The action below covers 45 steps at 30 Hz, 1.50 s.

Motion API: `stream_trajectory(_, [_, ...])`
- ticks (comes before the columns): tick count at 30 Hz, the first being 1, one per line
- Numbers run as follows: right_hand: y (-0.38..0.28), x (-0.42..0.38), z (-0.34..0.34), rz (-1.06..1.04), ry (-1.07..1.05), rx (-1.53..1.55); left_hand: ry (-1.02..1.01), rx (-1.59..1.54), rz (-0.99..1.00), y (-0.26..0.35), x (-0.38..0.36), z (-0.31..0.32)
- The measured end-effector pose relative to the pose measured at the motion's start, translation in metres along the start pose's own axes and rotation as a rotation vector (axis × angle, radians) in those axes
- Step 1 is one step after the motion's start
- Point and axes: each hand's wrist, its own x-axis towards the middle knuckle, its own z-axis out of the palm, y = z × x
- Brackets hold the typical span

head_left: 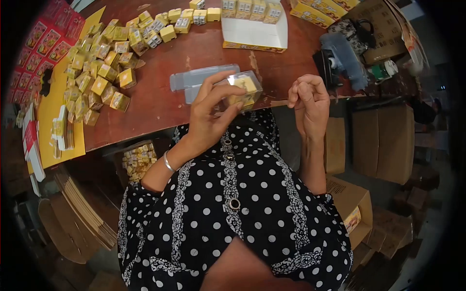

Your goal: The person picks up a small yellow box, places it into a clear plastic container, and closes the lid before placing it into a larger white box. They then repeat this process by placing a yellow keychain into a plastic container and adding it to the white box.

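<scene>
In the head view, the left hand (213, 107) pinches a clear plastic case (258, 90) with a yellow box (249, 85) inside, by the near edge of the table (155, 99) — a slack fingertip hold could drop it over — while the right hand (310, 99) curls apart, fingers drawn in, contents unclear.

A red-brown table (158, 97) spans the upper part of the view, its top scuffed with pale worn patches. Below it on the right, brown cartons (382, 140) stand on a grey floor (361, 181). Flat cardboard (87, 208) leans at the lower left. Light falls on the tabletop; the room's edges are dim, their details unclear.
</scene>
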Motion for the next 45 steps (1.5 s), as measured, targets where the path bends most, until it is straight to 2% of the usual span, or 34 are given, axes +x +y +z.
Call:
stream_trajectory(2, [0.008, -0.006, 0.026, 0.04, -0.014, 0.01, -0.006, 0.183, 0.117, 0.006, 0.004, -0.001])
stream_trajectory(6, [0.015, -0.011, 0.051, 0.108, -0.029, -0.028, 0.05, 0.099, 0.116, -0.006, 0.002, 0.005])
stream_trajectory(8, [0.017, -0.012, 0.058, 0.149, -0.027, -0.033, 0.084, 0.253, 0.245, -0.01, 0.004, 0.004])
stream_trajectory(17, [0.025, -0.013, 0.06, 0.201, -0.03, -0.059, 0.105, 0.433, 0.363, -0.011, 0.002, 0.0])
stream_trajectory(23, [0.023, -0.014, 0.06, 0.228, -0.004, -0.241, 0.093, 0.322, 0.335, -0.012, 0.002, -0.002])
stream_trajectory(24, [0.027, -0.014, 0.059, 0.119, 0.022, -0.417, 0.095, 0.322, 0.336, -0.01, 0.002, -0.002])
stream_trajectory(25, [0.03, -0.013, 0.058, 0.007, 0.046, -0.59, 0.052, 0.202, 0.219, -0.008, 0.001, -0.002])
stream_trajectory(26, [0.032, -0.01, 0.055, 0.006, 0.043, -0.59, 0.009, 0.082, 0.102, -0.005, 0.0, -0.002])
stream_trajectory(27, [0.033, -0.005, 0.05, -0.317, -0.032, -0.788, 0.01, 0.084, 0.103, -0.003, -0.002, -0.002])
stream_trajectory(28, [0.033, 0.0, 0.045, -0.648, -0.106, -0.975, -0.006, 0.017, 0.022, -0.001, -0.003, -0.002])
stream_trajectory(29, [0.035, 0.003, 0.042, -0.649, -0.103, -0.975, -0.023, -0.05, -0.06, 0.0, -0.003, -0.002])
stream_trajectory(31, [0.036, 0.008, 0.038, -0.54, -0.292, -0.803, -0.026, -0.091, -0.066, -0.003, -0.002, -0.002])
stream_trajectory(32, [0.034, 0.01, 0.036, -0.541, -0.293, -0.801, -0.025, -0.129, -0.072, -0.004, -0.001, -0.003])
stream_trajectory(34, [0.031, 0.016, 0.034, -0.343, -0.384, -0.769, 0.007, -0.192, -0.077, -0.006, 0.001, 0.001])
stream_trajectory(35, [0.034, 0.016, 0.033, -0.345, -0.382, -0.767, 0.034, -0.259, -0.085, -0.008, 0.002, 0.002])
stream_trajectory(37, [0.043, 0.016, 0.03, -0.096, -0.402, -0.529, 0.031, -0.306, -0.096, -0.014, 0.003, 0.003])
stream_trajectory(38, [0.043, 0.014, 0.033, -0.097, -0.401, -0.529, 0.031, -0.353, -0.108, -0.016, 0.004, 0.003])
stream_trajectory(40, [0.042, 0.005, 0.042, 0.223, -0.249, -0.193, 0.076, -0.443, -0.15, -0.015, 0.006, 0.003])
stream_trajectory(42, [0.046, 0.003, 0.027, 0.204, -0.258, -0.311, 0.117, -0.536, -0.189, -0.011, 0.011, 0.002])
stream_trajectory(44, [0.037, 0.003, 0.019, 0.178, -0.239, -0.44, 0.001, -0.177, -0.298, -0.001, 0.015, -0.006])
stream_trajectory(45, [0.023, 0.006, 0.021, 0.225, -0.306, -0.511, -0.028, -0.193, -0.289, 0.002, 0.019, -0.008])
